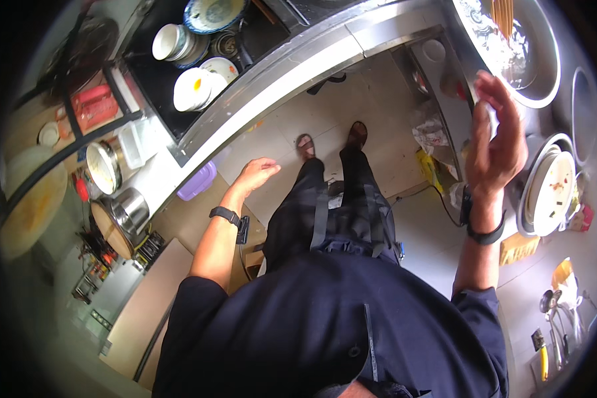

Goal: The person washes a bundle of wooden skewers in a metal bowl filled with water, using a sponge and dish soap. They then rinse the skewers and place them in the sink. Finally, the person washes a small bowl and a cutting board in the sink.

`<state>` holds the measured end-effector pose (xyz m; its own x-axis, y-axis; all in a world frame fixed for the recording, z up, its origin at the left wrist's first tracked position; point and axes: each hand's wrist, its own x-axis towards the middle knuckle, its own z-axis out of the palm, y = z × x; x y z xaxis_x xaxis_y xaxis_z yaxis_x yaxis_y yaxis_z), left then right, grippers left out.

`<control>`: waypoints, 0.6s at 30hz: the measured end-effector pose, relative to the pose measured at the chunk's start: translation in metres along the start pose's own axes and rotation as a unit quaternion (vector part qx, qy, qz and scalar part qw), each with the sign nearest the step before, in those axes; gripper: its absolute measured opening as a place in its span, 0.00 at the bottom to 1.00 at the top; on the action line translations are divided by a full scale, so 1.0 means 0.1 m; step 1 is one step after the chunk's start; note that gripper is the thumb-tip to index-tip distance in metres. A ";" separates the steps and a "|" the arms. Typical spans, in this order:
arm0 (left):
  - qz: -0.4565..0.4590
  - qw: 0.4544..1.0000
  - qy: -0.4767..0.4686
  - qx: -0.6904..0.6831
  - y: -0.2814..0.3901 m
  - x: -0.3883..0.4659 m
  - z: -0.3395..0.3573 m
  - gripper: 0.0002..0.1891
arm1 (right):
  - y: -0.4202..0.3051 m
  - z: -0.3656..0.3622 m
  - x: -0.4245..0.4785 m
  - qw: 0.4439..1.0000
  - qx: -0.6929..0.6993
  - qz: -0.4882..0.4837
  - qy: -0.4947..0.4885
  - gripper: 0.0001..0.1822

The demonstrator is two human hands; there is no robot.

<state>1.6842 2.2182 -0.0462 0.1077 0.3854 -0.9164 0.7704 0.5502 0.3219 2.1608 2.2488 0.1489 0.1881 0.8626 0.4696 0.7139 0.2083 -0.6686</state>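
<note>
My right hand is raised beside the rim of a metal basin, fingers loosely curved, and I see nothing held in it. Water glints inside the basin, and a bundle of wooden chopsticks stands in it. Just behind that wrist sits a stack of white dishes with food scraps on top. My left hand hangs in the air over the floor, holding nothing, its fingers extended. Nearest to it is a purple plastic container below the counter edge.
White bowls, a blue-rimmed dish and soiled small bowls stand on a black surface. A steel pot lies left. Spoons hang at right. A cable crosses near the lower cabinet.
</note>
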 end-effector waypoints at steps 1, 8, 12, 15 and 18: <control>-0.023 0.999 0.022 0.028 -0.18 0.17 -0.04 0.29 | 0.00 0.05 -0.19 1.000 0.002 0.019 -0.001 0.22; -0.089 0.951 0.107 0.277 -0.87 1.20 -0.54 0.34 | 0.16 0.50 -1.57 0.975 -0.051 0.162 -0.143 0.21; -0.133 0.916 0.161 0.342 -1.33 1.81 -0.75 0.35 | 0.31 0.86 -2.32 0.943 -0.089 0.266 -0.176 0.19; -0.064 0.905 0.196 0.371 -1.58 2.13 -1.03 0.34 | 0.42 1.03 -2.80 0.922 -0.110 0.318 -0.189 0.20; -0.053 0.892 0.218 0.393 -1.80 2.47 -1.31 0.32 | 0.43 1.10 -3.14 0.911 -0.138 0.338 -0.193 0.18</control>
<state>1.4895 2.3118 -0.2993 -0.1133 0.7076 -0.6975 0.9827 -0.0238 -0.1837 2.0583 2.0382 -0.0909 0.4341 0.8596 -0.2694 0.6751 -0.5085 -0.5345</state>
